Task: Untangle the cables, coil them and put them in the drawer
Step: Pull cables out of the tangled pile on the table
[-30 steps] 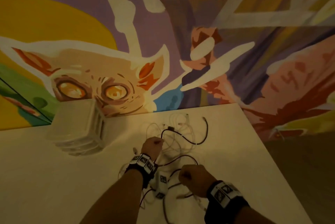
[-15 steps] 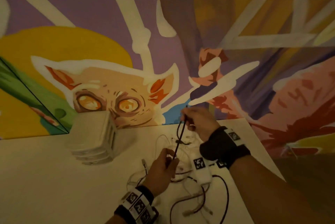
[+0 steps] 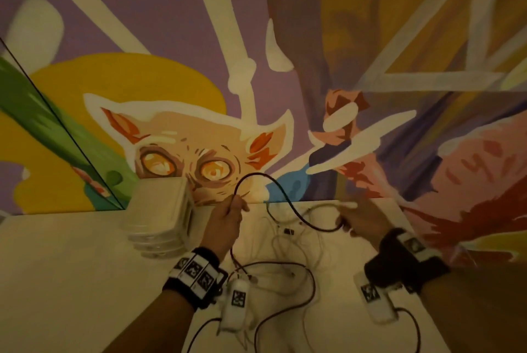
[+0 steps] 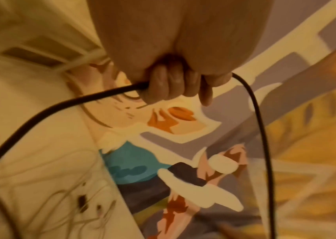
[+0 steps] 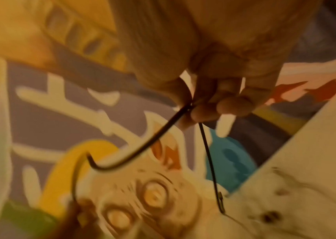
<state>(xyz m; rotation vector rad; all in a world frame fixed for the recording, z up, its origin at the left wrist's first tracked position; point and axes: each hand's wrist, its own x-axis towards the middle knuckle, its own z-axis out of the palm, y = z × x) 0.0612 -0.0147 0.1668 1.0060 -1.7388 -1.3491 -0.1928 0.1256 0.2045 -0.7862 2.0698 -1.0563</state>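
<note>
- Both hands are curled round the black cable (image 3: 288, 201): left hand (image 3: 225, 221) grips one part, right hand (image 3: 362, 222) pinches another, an arch raised between them.
- Best to feed it hand over hand, keeping it lifted clear of the white cables (image 3: 285, 241) snarled on the counter (image 3: 71, 281).
- Beyond, the small drawer unit (image 3: 159, 218) stands at the wall, apparently closed.

We see dim, warm yellowish light in all 3 views. The head view bends strongly at its edges and is soft throughout. Both wrist views are smeared by motion blur, the right one worst, with the mural (image 3: 182, 153) out of focus.
</note>
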